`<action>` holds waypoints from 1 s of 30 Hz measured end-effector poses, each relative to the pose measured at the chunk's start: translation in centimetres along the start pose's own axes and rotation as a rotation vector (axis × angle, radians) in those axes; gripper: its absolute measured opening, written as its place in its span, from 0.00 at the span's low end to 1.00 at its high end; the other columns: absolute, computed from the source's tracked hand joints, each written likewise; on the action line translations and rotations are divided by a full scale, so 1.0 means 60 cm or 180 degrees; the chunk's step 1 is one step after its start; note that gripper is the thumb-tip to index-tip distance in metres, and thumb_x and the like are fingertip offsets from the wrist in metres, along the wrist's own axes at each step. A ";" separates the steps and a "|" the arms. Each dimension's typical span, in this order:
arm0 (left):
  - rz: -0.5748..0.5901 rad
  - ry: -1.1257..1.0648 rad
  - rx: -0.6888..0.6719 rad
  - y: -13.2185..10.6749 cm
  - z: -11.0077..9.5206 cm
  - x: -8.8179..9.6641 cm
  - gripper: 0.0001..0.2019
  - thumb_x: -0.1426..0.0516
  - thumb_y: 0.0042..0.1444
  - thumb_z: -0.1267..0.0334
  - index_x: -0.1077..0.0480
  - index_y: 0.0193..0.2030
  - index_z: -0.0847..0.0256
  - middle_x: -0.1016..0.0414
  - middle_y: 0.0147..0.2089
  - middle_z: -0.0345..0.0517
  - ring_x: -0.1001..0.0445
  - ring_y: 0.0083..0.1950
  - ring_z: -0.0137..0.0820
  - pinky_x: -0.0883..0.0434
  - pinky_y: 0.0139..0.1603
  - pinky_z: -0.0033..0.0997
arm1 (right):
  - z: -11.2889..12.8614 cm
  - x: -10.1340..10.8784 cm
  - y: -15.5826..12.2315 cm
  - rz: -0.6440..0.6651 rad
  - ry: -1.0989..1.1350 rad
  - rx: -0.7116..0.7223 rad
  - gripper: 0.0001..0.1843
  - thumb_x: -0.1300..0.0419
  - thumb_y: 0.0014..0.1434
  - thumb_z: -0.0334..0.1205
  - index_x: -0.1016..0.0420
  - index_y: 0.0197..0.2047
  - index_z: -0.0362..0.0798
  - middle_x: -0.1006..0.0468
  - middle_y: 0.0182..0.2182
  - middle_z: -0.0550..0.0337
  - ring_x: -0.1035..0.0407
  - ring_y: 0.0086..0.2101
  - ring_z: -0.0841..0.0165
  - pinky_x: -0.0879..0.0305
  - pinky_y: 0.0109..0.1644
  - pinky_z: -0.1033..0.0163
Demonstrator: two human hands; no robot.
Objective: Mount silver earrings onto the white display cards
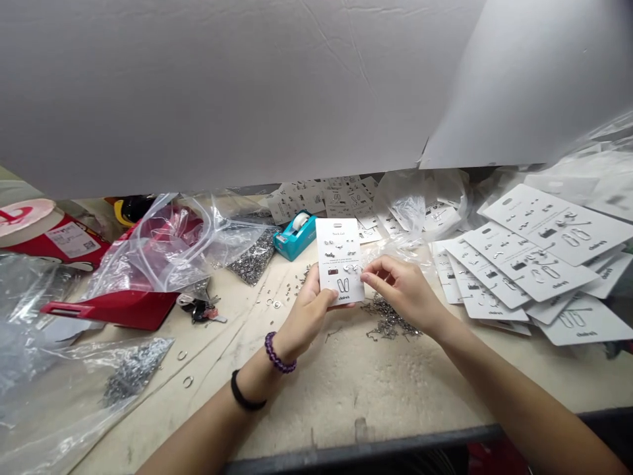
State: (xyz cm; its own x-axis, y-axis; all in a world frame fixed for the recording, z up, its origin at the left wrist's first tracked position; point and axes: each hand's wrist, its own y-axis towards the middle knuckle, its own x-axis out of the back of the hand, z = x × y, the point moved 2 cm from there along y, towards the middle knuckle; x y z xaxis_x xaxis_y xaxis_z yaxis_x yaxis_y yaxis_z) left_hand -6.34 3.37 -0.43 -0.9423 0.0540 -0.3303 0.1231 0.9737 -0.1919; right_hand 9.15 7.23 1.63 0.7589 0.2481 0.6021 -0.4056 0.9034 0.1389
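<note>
My left hand (312, 297) grips a white earring card (339, 245) by its lower left edge, thumb in front. Several pairs of small earrings and a pair of long links sit on the card. At its right edge, my right hand (395, 284) has thumb and forefinger pinched together; whatever is between them is too small to make out. Beneath the hands, a pile of tiny dark metal pieces (390, 320) lies on the table (395, 389).
A teal tape dispenser (295, 241) stands behind the card. Stacked earring cards (524, 264) spread at the right. On the left are a red scoop (113, 310), plastic bags of small metal parts (133, 369) and loose rings (188, 381). A large pale sheet (247, 86) hangs above.
</note>
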 end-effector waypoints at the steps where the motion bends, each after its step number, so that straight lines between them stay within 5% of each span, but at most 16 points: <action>1: 0.0007 0.0019 -0.0019 -0.001 0.000 -0.001 0.22 0.50 0.49 0.71 0.45 0.52 0.57 0.37 0.56 0.50 0.32 0.48 0.37 0.27 0.38 0.33 | 0.000 -0.002 -0.001 -0.0109 -0.0194 0.0118 0.08 0.47 0.58 0.40 0.30 0.32 0.46 0.27 0.29 0.59 0.35 0.28 0.71 0.41 0.31 0.66; 7: -0.0038 0.0223 -0.0147 -0.006 -0.005 -0.008 0.21 0.51 0.50 0.71 0.45 0.52 0.58 0.38 0.56 0.50 0.33 0.49 0.36 0.27 0.40 0.33 | -0.004 -0.013 -0.011 -0.0511 -0.0882 0.0685 0.09 0.49 0.59 0.38 0.31 0.31 0.44 0.28 0.27 0.58 0.37 0.26 0.72 0.43 0.28 0.67; 14: -0.0039 0.0363 -0.0181 -0.013 -0.002 -0.012 0.20 0.50 0.51 0.70 0.45 0.52 0.58 0.39 0.56 0.49 0.34 0.50 0.35 0.28 0.42 0.33 | -0.003 -0.025 -0.015 -0.0496 -0.0882 0.0757 0.11 0.50 0.60 0.40 0.31 0.30 0.45 0.27 0.27 0.57 0.36 0.26 0.72 0.42 0.29 0.67; 23: -0.0206 0.0145 -0.0251 -0.009 -0.008 -0.008 0.21 0.51 0.51 0.71 0.46 0.53 0.58 0.38 0.55 0.49 0.33 0.49 0.35 0.28 0.38 0.30 | -0.006 -0.017 -0.002 -0.0044 0.0913 -0.0632 0.11 0.45 0.55 0.45 0.33 0.36 0.46 0.29 0.32 0.58 0.35 0.30 0.71 0.38 0.31 0.65; 30: -0.0418 0.0051 -0.0201 -0.008 -0.009 -0.003 0.20 0.50 0.49 0.71 0.44 0.51 0.60 0.35 0.53 0.49 0.32 0.46 0.35 0.27 0.35 0.30 | -0.009 -0.027 0.001 0.0818 0.1837 -0.0982 0.05 0.46 0.53 0.35 0.33 0.35 0.46 0.29 0.31 0.61 0.38 0.26 0.76 0.40 0.29 0.67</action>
State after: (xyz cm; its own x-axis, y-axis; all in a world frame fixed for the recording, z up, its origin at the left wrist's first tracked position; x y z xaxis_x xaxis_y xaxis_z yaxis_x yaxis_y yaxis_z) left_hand -6.36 3.03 0.21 -0.9539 -0.0718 -0.2913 -0.0210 0.9845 -0.1738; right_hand 8.20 7.10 0.23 0.8422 0.5358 0.0605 -0.5101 0.8281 -0.2327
